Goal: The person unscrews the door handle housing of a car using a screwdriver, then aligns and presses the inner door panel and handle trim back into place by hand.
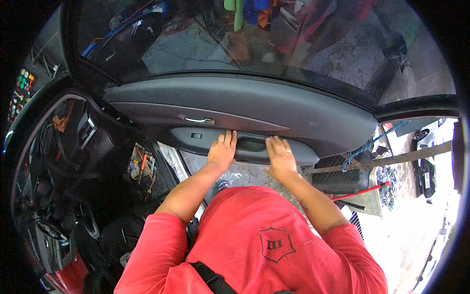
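A dark grey car door panel (235, 95) stretches across the view before me, beneath the door's window glass (196, 54). Both my hands lie on its lighter grey armrest (306, 153). My left hand (223, 152) presses with outstretched fingers just left of the pull recess (252, 144). At the recess's right end rests my right hand (281, 154), its fingers straight and flat. Neither hand holds anything visible. A chrome inner door handle (199, 120) sits above and left of my left hand, and a small window switch (196, 135) is set into the armrest.
The dark car interior (63, 161) lies to the left. Several tools (143, 166) lie at the sill. On the right, a wooden bar (391, 157) with a blue rope (364, 147) runs past the door's end, above a red rod (362, 191). Parked cars (427, 171) stand beyond.
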{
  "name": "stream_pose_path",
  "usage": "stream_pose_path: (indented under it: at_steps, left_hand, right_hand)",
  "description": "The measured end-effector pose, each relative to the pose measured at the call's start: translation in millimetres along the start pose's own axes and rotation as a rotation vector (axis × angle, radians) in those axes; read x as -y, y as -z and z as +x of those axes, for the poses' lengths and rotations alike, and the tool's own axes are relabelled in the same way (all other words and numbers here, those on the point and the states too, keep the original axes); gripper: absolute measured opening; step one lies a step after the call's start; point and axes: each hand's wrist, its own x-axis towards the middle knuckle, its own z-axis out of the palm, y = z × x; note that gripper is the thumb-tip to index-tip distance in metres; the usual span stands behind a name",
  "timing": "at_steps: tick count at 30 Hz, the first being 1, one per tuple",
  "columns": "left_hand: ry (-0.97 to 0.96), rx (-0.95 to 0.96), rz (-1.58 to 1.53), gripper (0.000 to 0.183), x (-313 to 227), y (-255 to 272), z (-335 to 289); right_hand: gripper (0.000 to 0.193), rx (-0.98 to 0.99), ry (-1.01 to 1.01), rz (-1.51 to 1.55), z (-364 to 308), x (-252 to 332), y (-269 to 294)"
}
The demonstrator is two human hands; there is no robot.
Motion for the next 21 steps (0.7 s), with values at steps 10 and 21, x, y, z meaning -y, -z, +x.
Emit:
stream_pose_path:
  at_steps: [10,21]
  left_hand:
    - [-0.177,-0.101,0.038,0.111,-49.1,-4.8,16.4]
    - [-0.234,-0.106,-0.034,0.107,-41.7,1.4,16.5]
  right_hand:
    - [0.111,-0.097,-0.135,-0.156,-51.5,-65.2,5.0]
    - [0.106,-0.071,-0.294,-0.185,-55.1,-49.9,-11.3]
